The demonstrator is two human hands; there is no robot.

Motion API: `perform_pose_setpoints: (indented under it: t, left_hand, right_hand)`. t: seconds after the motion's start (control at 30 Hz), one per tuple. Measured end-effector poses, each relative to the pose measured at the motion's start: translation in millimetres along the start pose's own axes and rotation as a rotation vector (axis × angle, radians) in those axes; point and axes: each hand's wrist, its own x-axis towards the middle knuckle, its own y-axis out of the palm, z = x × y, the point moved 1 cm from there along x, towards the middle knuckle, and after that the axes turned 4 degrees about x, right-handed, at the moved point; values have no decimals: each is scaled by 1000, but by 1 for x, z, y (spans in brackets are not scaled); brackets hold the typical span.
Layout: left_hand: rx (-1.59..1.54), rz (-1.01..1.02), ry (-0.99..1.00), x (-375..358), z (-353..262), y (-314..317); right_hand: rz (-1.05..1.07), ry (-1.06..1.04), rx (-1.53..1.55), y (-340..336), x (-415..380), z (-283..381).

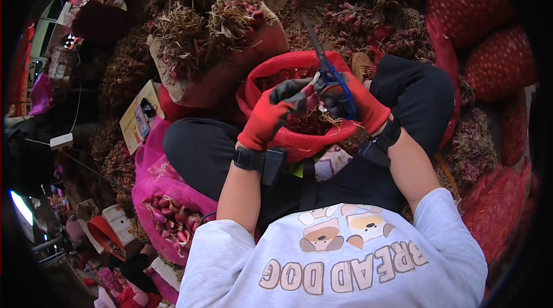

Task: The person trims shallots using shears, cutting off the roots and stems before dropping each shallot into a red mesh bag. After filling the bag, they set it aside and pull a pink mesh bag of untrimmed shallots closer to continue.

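My left hand [271,111], in a red glove with dark grey fingers, pinches a reddish-purple shallot [311,98] over the open red mesh sack [257,80] between my legs. My right hand [364,101], gloved the same way, grips a pair of scissors with blue handles [344,92]. Their long blades point up and away from me, and the scissors' pivot end is close to the shallot's pale tip. Inside the sack lie dry trimmings and reddish pieces, partly hidden beneath both hands.
A pink mesh bag [151,207] of shallots sits by my left knee. Bunched dried shallots [199,26] top a pale sack ahead; more heaps [368,11] cover the ground beyond. Full red mesh sacks [468,3] stand at right. A card [138,118] lies left.
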Motion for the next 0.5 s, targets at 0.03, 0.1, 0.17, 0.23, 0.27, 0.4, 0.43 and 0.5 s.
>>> perform_pose_setpoints:
  t: [0.03,0.1,0.17,0.23,0.27,0.4,0.43,0.5]
  left_hand:
    - [-28,-36,20,2,0,0]
    - [116,-82,13,4,-2,0]
    - [338,-139,78,-1,-5,16]
    - [185,-113,103,4,11,12]
    - [92,-108,6,3,17,7]
    - [352,-101,116,-1,12,-6]
    - [287,-104,132,-1,10,-8]
    - [-127,-96,77,-3,10,-13]
  right_hand:
    - [-6,-38,-13,-2,2,-1]
    - [-23,-120,-34,-9,8,-6]
    - [-107,-217,-191,-10,7,-16]
    - [-131,-257,-312,-11,7,-19]
    - [-113,-249,-352,-13,8,-19]
    - [-99,-286,-534,-13,6,-3]
    - [-189,-268,-627,-20,9,-2]
    - [-372,-229,-810,-30,12,-2]
